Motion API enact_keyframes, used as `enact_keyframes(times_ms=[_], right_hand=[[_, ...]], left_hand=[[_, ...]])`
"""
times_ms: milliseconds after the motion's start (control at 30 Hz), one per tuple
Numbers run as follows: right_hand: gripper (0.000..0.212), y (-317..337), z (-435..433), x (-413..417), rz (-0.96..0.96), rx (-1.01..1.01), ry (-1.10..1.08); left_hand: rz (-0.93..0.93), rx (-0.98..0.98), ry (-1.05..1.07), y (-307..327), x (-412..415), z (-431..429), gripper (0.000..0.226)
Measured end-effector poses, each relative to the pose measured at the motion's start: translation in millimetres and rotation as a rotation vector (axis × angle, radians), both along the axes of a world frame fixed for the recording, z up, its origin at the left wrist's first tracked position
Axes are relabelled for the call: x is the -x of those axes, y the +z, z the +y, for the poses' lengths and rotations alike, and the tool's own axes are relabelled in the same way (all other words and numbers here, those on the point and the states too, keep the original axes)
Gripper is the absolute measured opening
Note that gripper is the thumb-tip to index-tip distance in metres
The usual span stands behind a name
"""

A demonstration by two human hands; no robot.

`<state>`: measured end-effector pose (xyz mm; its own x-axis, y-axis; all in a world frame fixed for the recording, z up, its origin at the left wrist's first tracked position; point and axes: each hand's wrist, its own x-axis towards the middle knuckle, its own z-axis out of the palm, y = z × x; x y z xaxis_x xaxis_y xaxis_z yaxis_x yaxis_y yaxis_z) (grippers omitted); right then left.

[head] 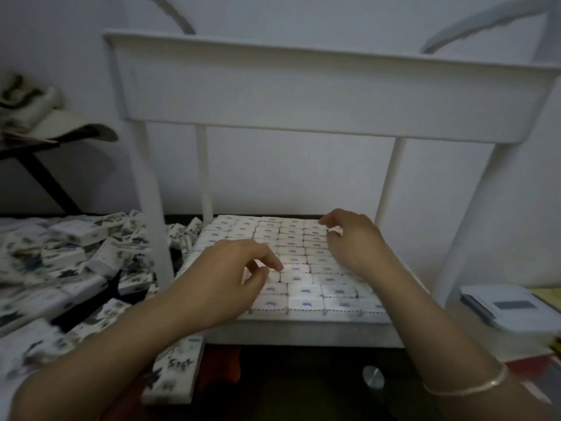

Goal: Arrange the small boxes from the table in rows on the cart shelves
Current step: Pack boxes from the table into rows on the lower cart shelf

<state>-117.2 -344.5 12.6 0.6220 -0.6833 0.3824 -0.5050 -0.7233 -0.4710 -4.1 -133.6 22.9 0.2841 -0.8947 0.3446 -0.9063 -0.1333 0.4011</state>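
White cart [303, 86]: stands straight ahead of both hands, with its top tray above the fingers and its lower shelf [303, 331] under them.
Rows of boxes [303, 291]: small white boxes with a blue mark on top, packed side by side. They cover the lower shelf from its near rim, below the wrists, to its far edge, just past the right fingertips.
Left hand [230, 278]: reaches in over the near left part of the rows with its fingers curled. The thumb and forefinger tips are close together and down on one box. The picture is too blurred to tell whether they pinch it or only touch it.
Right hand [358, 244]: lies farther in, over the right side of the rows. Its fingers are loosely bent and a little apart, and the tips rest on box tops near the far edge. No box is clasped in it.
Loose boxes [76, 256]: a jumbled heap on the dark table [88, 319], well to the left of the left fingers and outside the cart's leg.
Bangle [467, 387]: a thin metal ring on the right forearm, well behind the fingers.
Stack of papers [510, 305]: lies to the right of the right hand, beyond the cart's leg.
Cap [60, 123]: pale, up to the left and far from both hands.
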Motion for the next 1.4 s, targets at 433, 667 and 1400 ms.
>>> enact_keyframes(times_ms=[433,667,1400], right_hand=[[0.023,-7.9,193.5,-28.6,-0.041,-0.047,0.529],[0.027,-38.0,248.9,-79.1,0.143,0.082,0.631],[0.046,-27.5,231.2,-48.6,0.369,0.056,0.518]], left_hand=[[0.193,0.169,0.35,-68.1,-17.2,207.3,0.039],[0.139,0.263,0.51,-88.4,-33.0,252.9,0.037],[-0.036,0.155,0.385,-108.6,-52.0,231.1,0.036]])
